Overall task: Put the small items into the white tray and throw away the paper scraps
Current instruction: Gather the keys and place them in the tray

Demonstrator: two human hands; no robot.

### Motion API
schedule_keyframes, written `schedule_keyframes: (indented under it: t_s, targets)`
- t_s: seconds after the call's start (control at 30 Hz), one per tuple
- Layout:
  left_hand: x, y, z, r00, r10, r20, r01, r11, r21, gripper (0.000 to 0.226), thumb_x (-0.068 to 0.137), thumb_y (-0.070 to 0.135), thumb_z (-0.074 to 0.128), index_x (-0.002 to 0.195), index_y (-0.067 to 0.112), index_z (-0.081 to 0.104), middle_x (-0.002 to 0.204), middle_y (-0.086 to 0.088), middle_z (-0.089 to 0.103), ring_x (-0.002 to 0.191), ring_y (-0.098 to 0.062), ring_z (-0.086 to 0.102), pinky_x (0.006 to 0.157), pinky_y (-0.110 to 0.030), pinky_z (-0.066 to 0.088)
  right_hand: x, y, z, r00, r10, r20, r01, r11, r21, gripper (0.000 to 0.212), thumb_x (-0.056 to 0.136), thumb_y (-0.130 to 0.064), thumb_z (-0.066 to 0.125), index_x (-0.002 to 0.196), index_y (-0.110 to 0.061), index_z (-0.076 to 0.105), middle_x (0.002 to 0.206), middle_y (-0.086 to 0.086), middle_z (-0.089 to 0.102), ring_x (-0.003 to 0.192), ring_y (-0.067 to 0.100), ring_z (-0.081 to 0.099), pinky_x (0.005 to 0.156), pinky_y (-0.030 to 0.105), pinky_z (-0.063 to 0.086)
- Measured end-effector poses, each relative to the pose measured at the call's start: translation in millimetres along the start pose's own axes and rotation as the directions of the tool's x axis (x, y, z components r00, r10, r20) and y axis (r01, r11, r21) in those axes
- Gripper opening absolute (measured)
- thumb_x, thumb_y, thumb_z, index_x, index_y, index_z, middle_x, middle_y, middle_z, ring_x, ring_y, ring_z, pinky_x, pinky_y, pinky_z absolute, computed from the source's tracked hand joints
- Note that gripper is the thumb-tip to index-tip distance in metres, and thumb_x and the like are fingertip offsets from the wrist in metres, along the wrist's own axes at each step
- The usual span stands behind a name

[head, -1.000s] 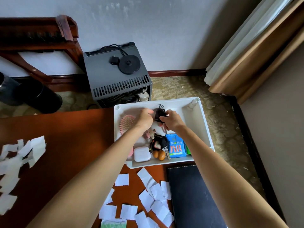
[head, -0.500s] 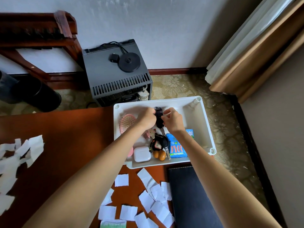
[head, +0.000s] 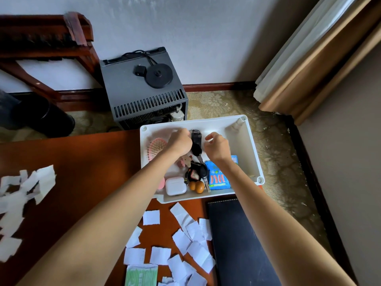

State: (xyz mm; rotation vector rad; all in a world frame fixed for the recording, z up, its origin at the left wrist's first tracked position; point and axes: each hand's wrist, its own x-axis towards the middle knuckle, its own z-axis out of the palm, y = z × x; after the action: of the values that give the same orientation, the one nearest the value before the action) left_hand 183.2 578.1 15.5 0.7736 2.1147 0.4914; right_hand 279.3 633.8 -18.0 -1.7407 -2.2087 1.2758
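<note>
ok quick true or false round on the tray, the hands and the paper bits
1. The white earbud case lies in the white tray. True.
2. The table has no paper scraps on it. False: many scraps lie on it.
3. The right hand grips the black key fob. False: there is a gap between them; the left hand holds the fob.
4. The pink hairbrush lies at the tray's left side. True.
5. The blue packet lies outside the tray. False: it is in the tray, partly under the right wrist.
</note>
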Motion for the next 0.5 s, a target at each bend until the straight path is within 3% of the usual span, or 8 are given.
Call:
schedule_keyframes:
  t_s: [0.07,0.13,0.2,0.33,0.5]
  targets:
    - [-13,2,-4,0.999,0.026,-0.042,-0.025,1.000,0.009,0.042,0.090,-0.010,0.028,0.125,-0.008,0.049,0.102,-0.016,0.053,0.104,-0.021,0.048,0.066,-0.023,0.037,-12,-3,-8,0.999,-0.034,-0.019,0.034,0.999,-0.038,0.031,0.088,-0.003,0.040,0.115,-0.002,0.056,0.110,0.022,0.064,0.103,0.034,0.057,0.073,0.026,0.038]
    - [-32,3,-8,0.996,0.062,-0.065,-0.060,0.998,0.028,0.041,0.088,-0.010,0.029,0.121,-0.007,0.053,0.116,-0.024,0.057,0.109,-0.032,0.057,0.077,-0.028,0.044,-29,-8,-14,0.994,-0.098,-0.054,0.094,0.993,-0.076,0.032,0.087,0.000,0.039,0.115,-0.001,0.055,0.109,0.025,0.064,0.104,0.037,0.056,0.075,0.031,0.037]
    - [-55,0,-9,0.989,0.105,-0.099,-0.103,0.994,0.024,0.040,0.089,-0.008,0.029,0.119,-0.003,0.054,0.117,-0.026,0.059,0.104,-0.037,0.062,0.087,-0.040,0.052,-54,-13,-19,0.981,-0.165,-0.103,0.154,0.982,-0.107,0.032,0.086,0.003,0.038,0.112,0.001,0.056,0.107,0.026,0.064,0.102,0.039,0.056,0.077,0.035,0.036]
    - [-110,-18,-9,0.957,0.166,-0.240,-0.143,0.984,0.108,0.038,0.094,0.000,0.034,0.125,0.006,0.054,0.129,-0.017,0.057,0.117,-0.031,0.054,0.096,-0.035,0.042,-118,-16,-13,0.926,-0.328,-0.189,0.308,0.943,-0.127,0.028,0.085,0.005,0.040,0.105,0.004,0.059,0.104,0.028,0.063,0.093,0.043,0.059,0.074,0.041,0.043]
    - [-181,-96,8,0.927,0.164,-0.338,-0.117,0.981,0.156,0.025,0.090,0.002,0.045,0.107,0.003,0.064,0.113,-0.018,0.063,0.109,-0.034,0.056,0.091,-0.037,0.041,-206,10,35,0.911,-0.409,-0.055,0.405,0.911,-0.081,0.024,0.082,0.007,0.044,0.100,0.005,0.059,0.097,0.028,0.063,0.085,0.042,0.060,0.069,0.040,0.046]
